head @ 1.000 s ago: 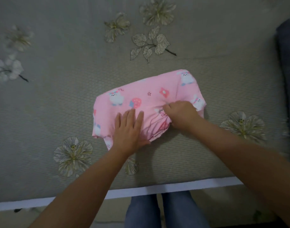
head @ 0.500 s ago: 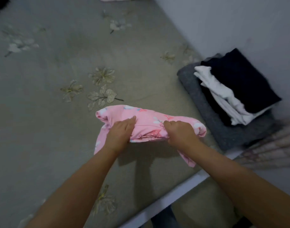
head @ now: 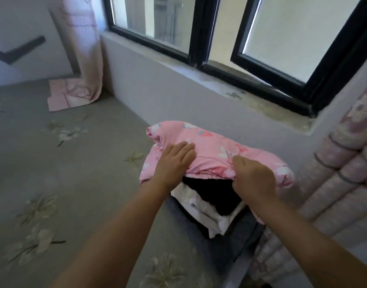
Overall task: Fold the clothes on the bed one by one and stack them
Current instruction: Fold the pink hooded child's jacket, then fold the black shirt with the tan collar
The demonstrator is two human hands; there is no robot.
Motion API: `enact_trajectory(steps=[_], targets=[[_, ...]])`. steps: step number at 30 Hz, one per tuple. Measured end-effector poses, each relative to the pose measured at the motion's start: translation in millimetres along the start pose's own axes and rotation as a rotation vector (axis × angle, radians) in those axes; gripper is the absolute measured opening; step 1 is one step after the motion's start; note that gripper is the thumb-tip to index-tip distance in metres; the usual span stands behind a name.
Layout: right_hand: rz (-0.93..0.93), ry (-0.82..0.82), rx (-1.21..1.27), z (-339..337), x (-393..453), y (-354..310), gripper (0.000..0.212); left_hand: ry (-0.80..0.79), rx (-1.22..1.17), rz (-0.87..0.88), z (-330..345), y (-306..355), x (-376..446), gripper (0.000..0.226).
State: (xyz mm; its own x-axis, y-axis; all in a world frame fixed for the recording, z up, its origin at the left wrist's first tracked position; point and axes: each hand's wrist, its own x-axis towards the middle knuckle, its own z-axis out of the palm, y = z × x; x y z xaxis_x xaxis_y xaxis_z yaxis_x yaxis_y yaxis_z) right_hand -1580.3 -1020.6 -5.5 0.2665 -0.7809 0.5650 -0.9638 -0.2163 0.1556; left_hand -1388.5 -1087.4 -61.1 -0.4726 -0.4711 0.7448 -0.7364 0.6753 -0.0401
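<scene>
Left hand [head: 174,163]: fingers straight and together, lying flat on top of the pink garment [head: 211,154], palm down. Right hand [head: 253,179]: fingers curled under, pinching the garment's near hem at its right side.

Pink garment: folded, printed with small cartoon figures and strawberries, centre-right of the frame. It sits over the top of the stack [head: 216,206]; whether it rests fully on it or is partly held up I can't tell. Its left corner droops down past the left wrist.

Stack under it: a black piece on top, white piece below, both on a dark grey folded piece at the bottom. Stack sits on the bed [head: 78,183] at its right edge, lower centre-right of the frame.

Bed cover is grey-green with pale flower prints, filling the left half. Padded pink headboard [head: 344,175] at right edge, just beside the stack. Black-framed window [head: 220,38] across the top, grey sill below it. Pink curtain [head: 82,50] upper left, its end pooled on the bed.
</scene>
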Motion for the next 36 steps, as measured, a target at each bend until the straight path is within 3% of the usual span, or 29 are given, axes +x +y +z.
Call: enact_trajectory(steps=[2,4,6,7,8,10,11,12,15,22,26,30,36], targets=[[0.093,0.028,0.007,28.4,5.6,27.0,0.034,0.024,-0.002,0.061,43.0,-4.5,33.0,0.010],[0.174,0.007,0.043,66.7,2.4,43.3,0.041,-0.015,0.027,0.083,88.9,-11.7,49.5,0.021],[0.196,-0.159,0.060,112.3,-14.0,49.9,0.043,-0.155,0.120,0.031,128.3,-14.3,44.7,0.017],[0.182,-0.313,0.077,135.0,-25.2,48.0,0.041,-0.349,0.167,-0.014,141.6,-13.2,37.9,0.023],[0.159,-0.490,0.104,154.7,-33.7,42.8,0.042,-0.626,0.216,-0.081,150.3,-13.0,29.1,0.043],[0.147,-0.770,0.137,188.6,-49.4,31.7,0.063,-1.112,0.242,-0.183,172.0,-14.4,0.7,0.072],[0.166,-0.870,0.157,198.0,-51.0,29.9,0.072,-1.266,0.248,-0.255,177.3,-14.2,-1.9,0.075],[0.190,-0.918,0.186,206.7,-49.2,29.4,0.074,-1.316,0.240,-0.293,182.5,-15.1,-1.4,0.076],[0.187,-0.981,0.258,222.1,-42.1,31.4,0.068,-1.322,0.174,-0.350,194.4,-19.9,-1.1,0.076],[0.130,-1.087,0.208,207.5,-29.2,33.4,0.081,-1.366,0.029,-0.452,173.8,-19.2,2.0,0.078],[0.151,-1.023,0.204,176.8,-9.2,23.6,0.072,-1.269,0.026,-0.443,132.4,-27.0,8.4,0.065],[0.148,-0.961,0.277,127.0,10.4,-17.4,0.064,-1.328,-0.045,-0.547,61.6,-36.2,-10.0,0.056],[-0.024,-0.721,0.315,29.2,4.2,-149.2,0.057,-0.973,0.152,-0.769,-118.7,-26.0,-95.7,0.043]])
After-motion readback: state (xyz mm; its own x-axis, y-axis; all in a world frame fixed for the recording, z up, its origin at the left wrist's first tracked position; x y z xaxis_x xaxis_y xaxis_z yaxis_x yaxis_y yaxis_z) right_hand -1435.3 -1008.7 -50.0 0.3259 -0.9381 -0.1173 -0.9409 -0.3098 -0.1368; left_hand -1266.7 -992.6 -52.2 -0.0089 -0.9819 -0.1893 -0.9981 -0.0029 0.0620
